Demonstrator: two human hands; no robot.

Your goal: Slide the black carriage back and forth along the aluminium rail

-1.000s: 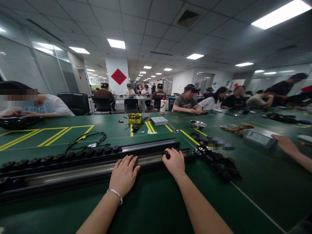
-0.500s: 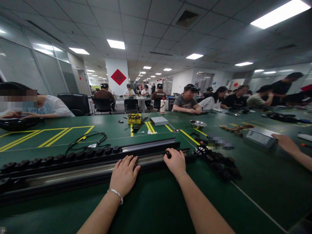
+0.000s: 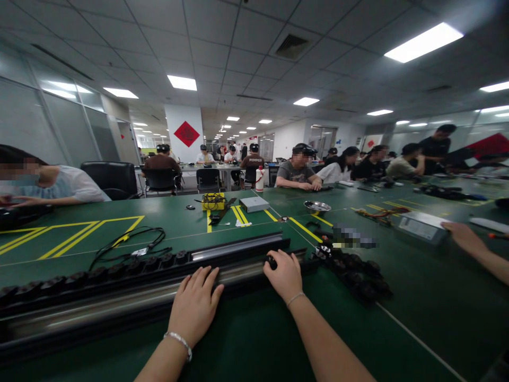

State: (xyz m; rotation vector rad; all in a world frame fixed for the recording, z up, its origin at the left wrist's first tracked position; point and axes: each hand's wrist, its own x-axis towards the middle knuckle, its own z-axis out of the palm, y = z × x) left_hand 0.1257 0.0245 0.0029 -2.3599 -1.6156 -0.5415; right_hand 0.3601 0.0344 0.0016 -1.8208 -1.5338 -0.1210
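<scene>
A long black rail (image 3: 115,303) with a shiny metallic channel runs across the table in front of me. My left hand (image 3: 194,307) lies on it with the fingers stretched out, palm down. Farther right, my right hand (image 3: 284,275) is closed around a small black rounded piece (image 3: 272,262) at the rail; its underside is hidden. Just behind lies a second black rail (image 3: 238,246), its left part lined with a row of black knob-like pieces (image 3: 107,274). Beyond the right end of the rails is a pile of similar dark pieces (image 3: 358,273).
A black cable (image 3: 149,239), a yellow box (image 3: 213,201) with wires, a grey box (image 3: 254,204) and a metal bowl (image 3: 317,207) sit farther back. At right, another person's hand (image 3: 463,233) touches a metal box (image 3: 421,227). Several people sit around the table.
The camera view has tilted and shifted slightly, moving the rails lower and left in the picture. Both hands keep about the same places on the near rail.
</scene>
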